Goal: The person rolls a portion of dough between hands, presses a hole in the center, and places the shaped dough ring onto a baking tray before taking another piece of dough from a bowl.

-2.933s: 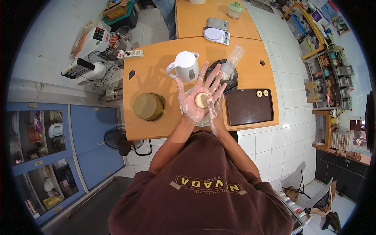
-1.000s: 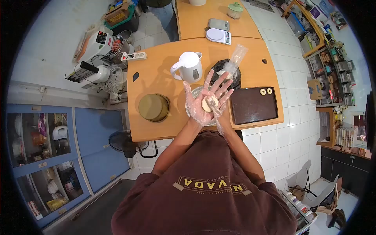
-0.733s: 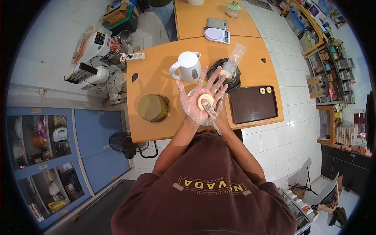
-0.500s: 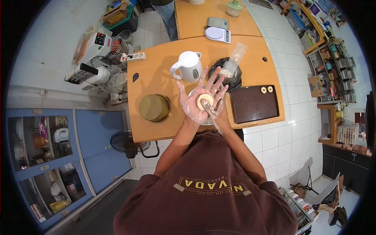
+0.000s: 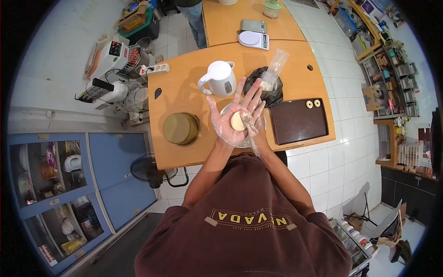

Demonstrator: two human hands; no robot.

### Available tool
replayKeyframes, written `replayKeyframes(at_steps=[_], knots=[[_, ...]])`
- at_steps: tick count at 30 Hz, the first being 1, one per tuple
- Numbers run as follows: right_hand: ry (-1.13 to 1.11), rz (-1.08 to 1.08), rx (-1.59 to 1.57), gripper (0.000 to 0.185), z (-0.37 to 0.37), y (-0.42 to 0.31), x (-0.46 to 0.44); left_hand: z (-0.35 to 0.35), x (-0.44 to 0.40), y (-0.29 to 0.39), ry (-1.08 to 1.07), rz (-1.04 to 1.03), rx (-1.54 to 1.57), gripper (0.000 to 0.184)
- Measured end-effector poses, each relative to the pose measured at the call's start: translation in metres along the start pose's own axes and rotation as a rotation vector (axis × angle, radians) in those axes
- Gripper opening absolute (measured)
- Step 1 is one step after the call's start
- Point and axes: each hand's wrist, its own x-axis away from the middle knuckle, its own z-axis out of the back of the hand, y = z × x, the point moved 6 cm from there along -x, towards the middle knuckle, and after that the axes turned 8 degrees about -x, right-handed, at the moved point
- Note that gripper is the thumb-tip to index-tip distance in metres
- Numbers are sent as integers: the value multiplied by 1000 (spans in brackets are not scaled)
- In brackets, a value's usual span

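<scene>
My left hand [image 5: 226, 124] is palm up with its fingers spread, dusted with flour. A round, pale, flattened piece of dough [image 5: 237, 121] lies on that palm. My right hand [image 5: 251, 124], floury too, has its fingers curled together against the dough's right edge; its fingertips are partly hidden. Beneath both hands a bowl [image 5: 224, 110] shows only parts of its rim. On the dark baking tray [image 5: 297, 124] to the right sit two small dough rings [image 5: 309, 104] in the far right corner.
A white electric kettle [image 5: 219, 78] stands beyond my hands, beside a black plastic bag [image 5: 272, 95] and a clear bag [image 5: 278, 64]. At the left is a round brownish container [image 5: 180, 129]. Kitchen scales [image 5: 254, 39] lie farther back, and a person [image 5: 196, 23] stands there.
My right fingers have moved from the dough's middle to its right edge. The dough's face now shows more fully, and my left hand stays spread beneath it.
</scene>
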Motion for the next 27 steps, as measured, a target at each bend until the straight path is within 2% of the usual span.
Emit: replayKeyframes(at_steps=[3,6,12,15,18,21,24,27], knots=[[13,4,-5,100,-5,-18,0,11,0,0,36,-17,10,109],[16,110,160,109,1,-15,-2,15,-1,2,32,-47,-95,108],[-17,114,227,113,2,-9,-1,12,-1,2,18,-49,-142,109],[-4,99,201,113,-1,-11,1,11,0,1,15,-46,-149,110],[1,105,133,128,-5,-21,0,7,1,1,-24,-26,-136,109],[6,86,100,127,-3,-18,-2,10,1,1,4,-17,-85,109],[27,102,207,127,-2,-20,-2,15,0,2,21,-29,-94,109],[9,81,81,125,-1,-18,-2,14,-1,5,44,-67,-50,109]])
